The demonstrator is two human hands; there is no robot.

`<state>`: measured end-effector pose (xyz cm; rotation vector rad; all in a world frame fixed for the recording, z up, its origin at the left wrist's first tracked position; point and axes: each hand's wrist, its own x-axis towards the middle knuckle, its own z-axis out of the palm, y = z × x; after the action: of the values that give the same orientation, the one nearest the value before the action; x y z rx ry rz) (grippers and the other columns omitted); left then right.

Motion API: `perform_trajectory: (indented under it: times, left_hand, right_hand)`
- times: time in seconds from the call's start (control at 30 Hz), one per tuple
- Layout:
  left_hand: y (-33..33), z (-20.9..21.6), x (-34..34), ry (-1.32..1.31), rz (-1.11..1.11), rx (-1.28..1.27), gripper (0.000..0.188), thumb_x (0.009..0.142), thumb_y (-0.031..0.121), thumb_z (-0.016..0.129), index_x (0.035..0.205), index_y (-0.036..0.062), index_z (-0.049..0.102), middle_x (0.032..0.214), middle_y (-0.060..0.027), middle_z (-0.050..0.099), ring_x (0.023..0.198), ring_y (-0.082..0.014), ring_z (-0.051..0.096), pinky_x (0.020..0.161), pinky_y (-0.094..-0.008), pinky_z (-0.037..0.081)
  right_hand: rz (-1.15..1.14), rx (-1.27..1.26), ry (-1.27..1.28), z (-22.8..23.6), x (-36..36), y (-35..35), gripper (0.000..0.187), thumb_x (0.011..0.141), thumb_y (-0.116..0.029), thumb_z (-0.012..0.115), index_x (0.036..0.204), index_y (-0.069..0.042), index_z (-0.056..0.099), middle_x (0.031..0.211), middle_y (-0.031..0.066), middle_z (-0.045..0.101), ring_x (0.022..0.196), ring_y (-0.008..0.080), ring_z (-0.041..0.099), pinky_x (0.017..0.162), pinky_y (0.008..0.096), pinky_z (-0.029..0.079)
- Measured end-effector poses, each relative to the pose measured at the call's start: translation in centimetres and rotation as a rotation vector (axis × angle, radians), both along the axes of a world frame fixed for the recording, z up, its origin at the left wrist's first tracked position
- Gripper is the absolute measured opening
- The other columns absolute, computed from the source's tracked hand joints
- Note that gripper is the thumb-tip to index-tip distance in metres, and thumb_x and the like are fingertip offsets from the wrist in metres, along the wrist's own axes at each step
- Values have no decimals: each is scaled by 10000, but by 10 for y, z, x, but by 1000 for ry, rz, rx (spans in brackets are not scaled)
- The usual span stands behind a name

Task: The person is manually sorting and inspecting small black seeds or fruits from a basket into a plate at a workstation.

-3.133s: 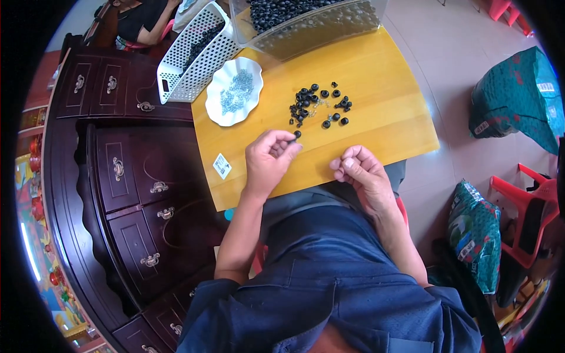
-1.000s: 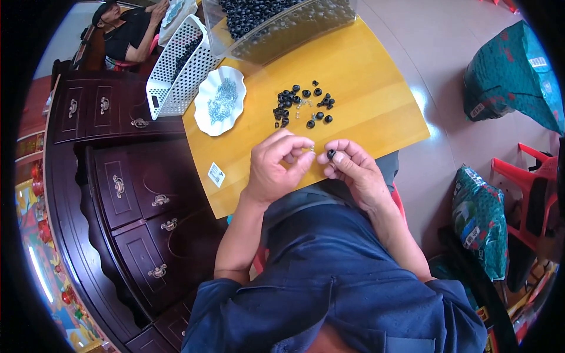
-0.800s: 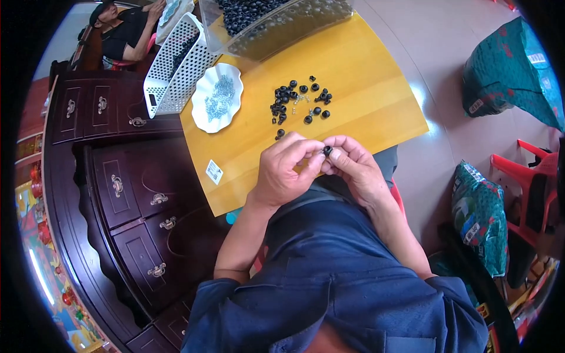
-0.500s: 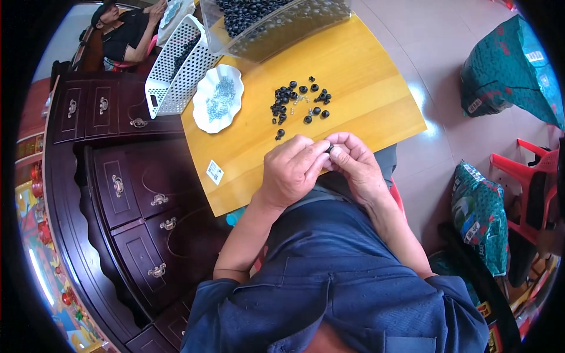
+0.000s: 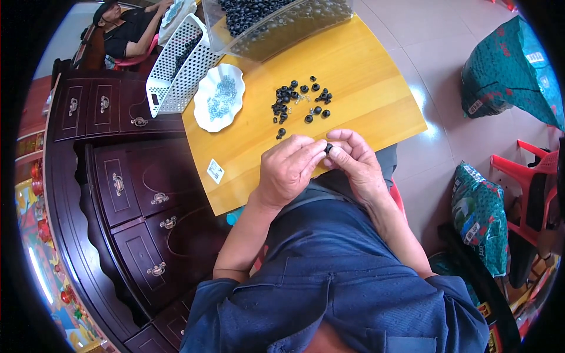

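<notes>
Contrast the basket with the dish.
The basket is deep and straight-sided; the dish is shallow with a wavy rim. The basket is perforated all over; the dish shows no holes. The basket holds black pieces; the dish holds clear, bluish bits. Both are white.

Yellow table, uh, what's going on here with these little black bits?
Someone is busy at the yellow wooden table. Their right hand holds a small round black piece, and the left hand meets it in a pinch. Loose black pieces lie on the table, right of a white wavy-rimmed dish of small clear pieces. Beyond, a clear plastic bin holds many black ones.
</notes>
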<state>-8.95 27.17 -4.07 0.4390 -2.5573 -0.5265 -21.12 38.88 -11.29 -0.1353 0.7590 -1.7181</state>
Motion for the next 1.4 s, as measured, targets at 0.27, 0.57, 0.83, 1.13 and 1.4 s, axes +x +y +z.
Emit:
perform_trajectory:
  times: [0.27, 0.57, 0.83, 1.13, 1.4]
  left_hand:
    - [3, 2, -1, 26, -8, 8, 243, 762, -22, 814, 991, 49, 769, 858, -77, 682, 715, -233, 683, 622, -337, 547]
    - [3, -4, 2, 43, -28, 44, 257, 783, -3, 792, 1031, 55, 761, 861, -70, 669, 722, -242, 677, 614, -349, 552]
    - [-3, 3, 11, 5, -18, 774, 259, 826, -50, 786, 1071, 30, 761, 840, -16, 672, 720, -65, 644, 596, -222, 481]
    - [-50, -8, 33, 64, 324, 676, 173, 835, -26, 764, 1007, -6, 751, 822, -41, 687, 673, -74, 624, 621, -221, 487]
    - [-91, -48, 43, -92, 449, 340, 143, 842, 24, 793, 961, -41, 746, 835, -37, 697, 669, -63, 582, 628, -230, 492]
  right_hand:
    - [29, -1, 39, -6, 0, 1, 229, 999, -130, 690, 1185, -22, 611, 992, 51, 702, 896, 112, 664, 850, 262, 543]
    - [57, -11, -21, -3, 0, 1, 213, 999, -155, 693, 1153, -20, 638, 967, 41, 701, 873, 99, 647, 804, 248, 525]
    - [200, -103, -113, -6, -2, 5, 210, 979, -156, 716, 1133, -23, 662, 989, 38, 695, 879, 112, 648, 817, 256, 530]
    - [169, -110, -233, -1, -8, 6, 243, 979, -131, 710, 1194, -25, 672, 1018, 77, 723, 897, 141, 691, 842, 270, 565]
    - [156, -93, -219, -5, -6, 4, 244, 997, -117, 683, 1220, -20, 669, 1045, 86, 740, 888, 125, 699, 839, 260, 577]
